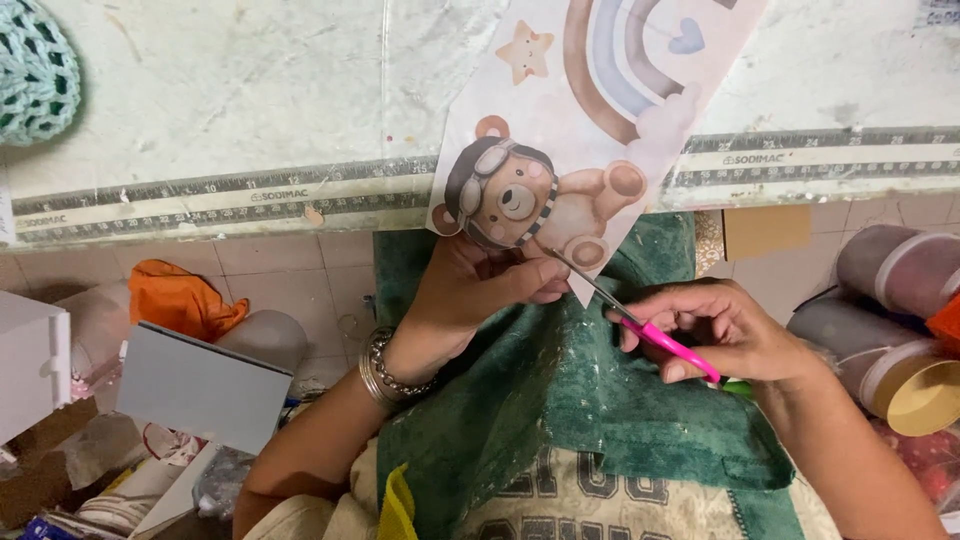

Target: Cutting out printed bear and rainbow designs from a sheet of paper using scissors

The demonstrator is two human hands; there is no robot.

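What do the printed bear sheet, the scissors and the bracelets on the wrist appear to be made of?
Printed bear sheet: thin paper, or possibly sticker film; it bends freely past the table edge, and its surface looks matte.
Scissors: slim grey blades that look like metal, and glossy pink handles that look like plastic.
Bracelets on the left hand's wrist: silvery, shiny bands and links, probably metal.

Ruler strip (250, 195) runs along worktop (250, 90) front edge. Teal crochet piece (35, 70) at far-left corner. Below: orange cloth (180, 300), grey box (200, 390), tape rolls (900, 330) at right.
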